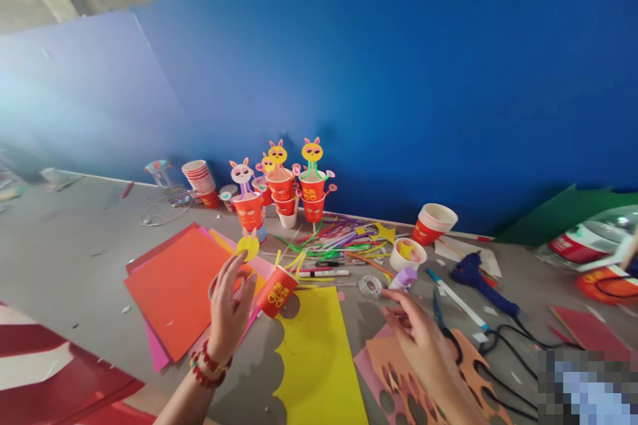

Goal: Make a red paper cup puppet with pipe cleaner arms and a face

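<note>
My left hand (230, 305), with beaded bracelets at the wrist, holds a small yellow paper rabbit head (248, 247) at its fingertips. Just right of it, a red paper cup (277, 292) with gold print leans to one side, yellow pipe cleaners sticking out of its top. My right hand (416, 332) hovers over the table, index finger stretched out, fingers apart with nothing in them. Its fingertips are close to a roll of clear tape (371, 286) and a purple-capped glue stick (403, 278). Yellow paper (319, 352) with a scalloped cut edge lies between the hands.
Finished rabbit cups (249, 210) stand at the back before a blue wall. Pipe cleaners (333, 239) lie in a heap. Orange paper (174, 285) is stacked left. A blue glue gun (483, 282) with its cord, scissors (438, 312) and punched orange paper (399, 365) are right.
</note>
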`<state>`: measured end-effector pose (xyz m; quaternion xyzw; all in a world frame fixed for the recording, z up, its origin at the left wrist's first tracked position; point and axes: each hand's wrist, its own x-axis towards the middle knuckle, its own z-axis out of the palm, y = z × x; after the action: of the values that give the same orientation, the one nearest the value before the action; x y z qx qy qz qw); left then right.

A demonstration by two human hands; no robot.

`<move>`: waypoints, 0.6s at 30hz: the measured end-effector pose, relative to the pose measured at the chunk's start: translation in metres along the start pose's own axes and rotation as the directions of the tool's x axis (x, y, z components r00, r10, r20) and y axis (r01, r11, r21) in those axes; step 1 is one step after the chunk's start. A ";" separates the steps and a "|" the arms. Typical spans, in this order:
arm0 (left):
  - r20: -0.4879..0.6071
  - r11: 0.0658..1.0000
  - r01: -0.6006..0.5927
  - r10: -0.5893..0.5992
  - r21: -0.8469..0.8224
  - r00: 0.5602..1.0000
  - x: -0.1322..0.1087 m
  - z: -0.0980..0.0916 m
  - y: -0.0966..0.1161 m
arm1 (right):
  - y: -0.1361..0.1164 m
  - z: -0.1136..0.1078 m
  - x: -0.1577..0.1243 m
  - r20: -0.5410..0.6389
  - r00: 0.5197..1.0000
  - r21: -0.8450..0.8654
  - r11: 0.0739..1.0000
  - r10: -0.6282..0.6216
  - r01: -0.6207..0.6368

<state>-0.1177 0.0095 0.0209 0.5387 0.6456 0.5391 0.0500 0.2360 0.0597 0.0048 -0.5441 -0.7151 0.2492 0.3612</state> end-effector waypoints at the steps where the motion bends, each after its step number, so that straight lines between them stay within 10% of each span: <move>1: -0.017 1.000 -0.014 0.014 -0.015 1.000 -0.002 0.000 0.007 | 0.002 -0.003 0.000 -0.006 0.999 -0.093 0.994 -0.050 0.049; 5: 0.271 0.979 0.010 0.047 -0.203 0.961 -0.021 0.019 0.038 | -0.001 0.000 0.004 0.115 0.983 -0.399 0.900 -0.141 0.176; 9: 0.626 0.962 0.118 0.064 -0.245 0.777 -0.049 0.056 0.059 | -0.008 0.016 0.014 0.222 0.973 -0.625 0.757 -0.064 0.192; 18: 0.791 0.987 -0.149 0.049 0.053 0.610 -0.065 0.067 0.052 | -0.008 0.022 0.031 0.332 0.943 -0.620 0.750 -0.015 0.230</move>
<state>-0.0143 -0.0041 -0.0016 0.7571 0.5569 0.2128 0.2673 0.2092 0.0876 0.0046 -0.5413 -0.8383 0.0423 0.0500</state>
